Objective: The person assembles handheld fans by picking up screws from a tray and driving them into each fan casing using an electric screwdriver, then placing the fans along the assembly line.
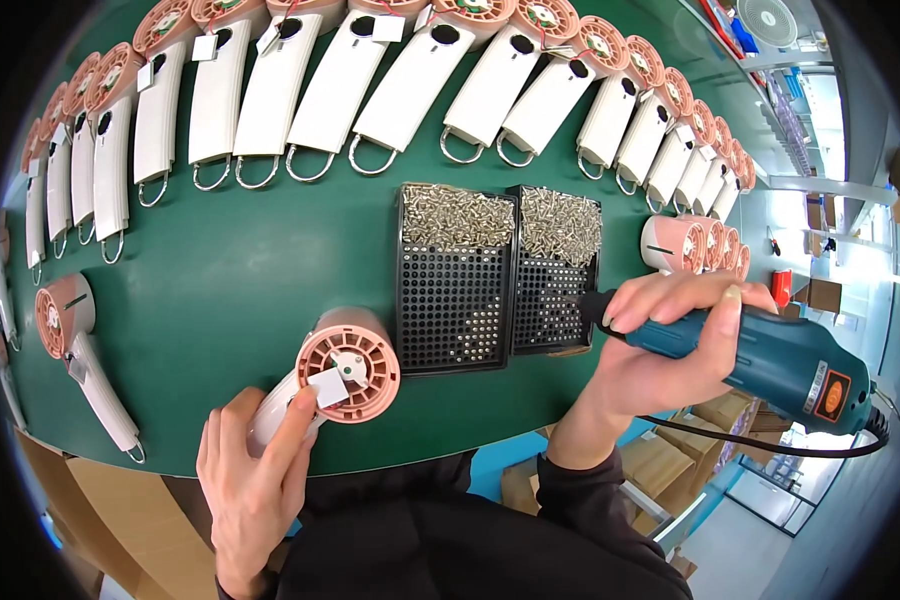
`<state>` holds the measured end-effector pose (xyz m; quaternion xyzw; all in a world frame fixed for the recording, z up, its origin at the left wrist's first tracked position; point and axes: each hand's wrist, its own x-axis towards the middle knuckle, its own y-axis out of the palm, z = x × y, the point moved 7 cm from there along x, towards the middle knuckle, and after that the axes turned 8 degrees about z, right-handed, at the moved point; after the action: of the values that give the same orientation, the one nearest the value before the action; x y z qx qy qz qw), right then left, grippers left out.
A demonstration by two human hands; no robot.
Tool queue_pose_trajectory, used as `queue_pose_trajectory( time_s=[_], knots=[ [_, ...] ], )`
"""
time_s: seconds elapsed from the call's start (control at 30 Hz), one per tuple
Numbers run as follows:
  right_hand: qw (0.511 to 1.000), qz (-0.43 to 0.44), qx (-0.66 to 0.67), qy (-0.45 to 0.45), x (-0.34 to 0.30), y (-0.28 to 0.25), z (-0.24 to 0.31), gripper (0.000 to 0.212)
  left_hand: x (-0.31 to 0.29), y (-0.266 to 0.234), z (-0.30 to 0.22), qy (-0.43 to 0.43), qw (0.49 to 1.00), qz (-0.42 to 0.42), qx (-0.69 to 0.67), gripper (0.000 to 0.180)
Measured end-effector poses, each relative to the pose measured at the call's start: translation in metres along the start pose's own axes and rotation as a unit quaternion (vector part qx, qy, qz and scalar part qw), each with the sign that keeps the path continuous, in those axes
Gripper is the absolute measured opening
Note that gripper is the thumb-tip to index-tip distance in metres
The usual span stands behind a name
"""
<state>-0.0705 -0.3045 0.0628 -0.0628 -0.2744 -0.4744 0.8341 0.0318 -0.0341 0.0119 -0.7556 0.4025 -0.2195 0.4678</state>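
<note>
My left hand (260, 460) is closed around the white handle of a pink hair dryer body (348, 365), with its round vented end facing up. My fingers also touch a small white square piece (327, 388) at that end. In my right hand (680, 330) is a teal electric screwdriver (795, 365), its black nose pointing left over the right-hand screw tray (560, 345). The tool's tip is hard to make out against the screws. Beside it lies a second black screw tray (440, 360), with loose silver screws heaped at its far end and several standing in the holes.
A curved row of similar dryer bodies with white handles (410, 90) and wire loops lines the far side of the green table (260, 230). One more unit (95, 370) lies at the left. Pink round housings (675, 245) stand at right. A black cord (750, 440) trails from the screwdriver.
</note>
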Motion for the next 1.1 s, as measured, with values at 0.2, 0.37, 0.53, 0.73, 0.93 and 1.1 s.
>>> queue_pose_trajectory(
  time_s=[0.2, 0.37, 0.53, 0.73, 0.93, 1.1],
  knots=[
    [0.999, 0.034, 0.001, 0.009, -0.002, 0.003, -0.006, 0.022, -0.002, 0.002, 0.001, -0.008, 1.000, 0.000, -0.003, 0.057],
    [0.999, 0.039, -0.009, 0.010, -0.003, 0.007, -0.005, 0.021, -0.002, 0.000, 0.001, -0.011, 1.000, -0.002, -0.003, 0.055],
    [0.999, 0.015, -0.032, -0.004, -0.002, 0.009, 0.005, 0.017, -0.001, -0.005, 0.004, -0.013, 1.000, -0.003, -0.006, 0.052],
    [0.992, 0.074, 0.087, -0.052, -0.009, 0.025, 0.034, 0.025, -0.004, -0.004, 0.006, 0.010, 1.000, 0.006, 0.004, 0.055],
    [0.958, 0.240, 0.143, -0.072, -0.032, 0.094, 0.063, 0.030, -0.008, -0.003, 0.010, 0.032, 0.999, -0.001, 0.022, 0.064],
    [0.953, 0.257, 0.142, -0.076, -0.041, 0.122, 0.063, 0.029, -0.009, -0.003, 0.012, 0.038, 0.999, -0.005, 0.021, 0.067]
  ],
)
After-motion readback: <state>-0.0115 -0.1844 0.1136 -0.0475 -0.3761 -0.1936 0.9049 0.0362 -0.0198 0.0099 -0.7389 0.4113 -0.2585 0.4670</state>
